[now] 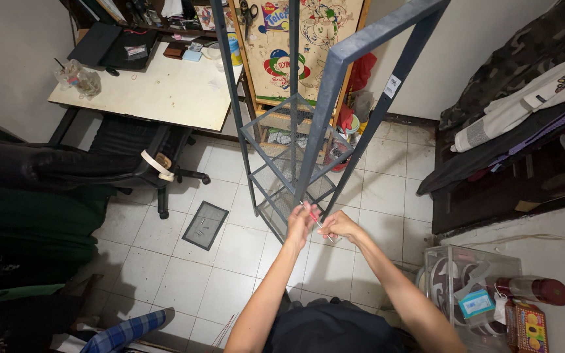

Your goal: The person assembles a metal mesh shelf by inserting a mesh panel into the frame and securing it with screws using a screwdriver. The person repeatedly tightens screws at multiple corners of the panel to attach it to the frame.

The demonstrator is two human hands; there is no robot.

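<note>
Pinching a thin red-handled tool (315, 220) between my left hand (300, 222) and right hand (340, 226), both closed on it, right at the grey metal shelf frame's (322, 117) front post, above the tiled floor (165, 261).

Even indoor light, sharp, wide-angle edge distortion
</note>
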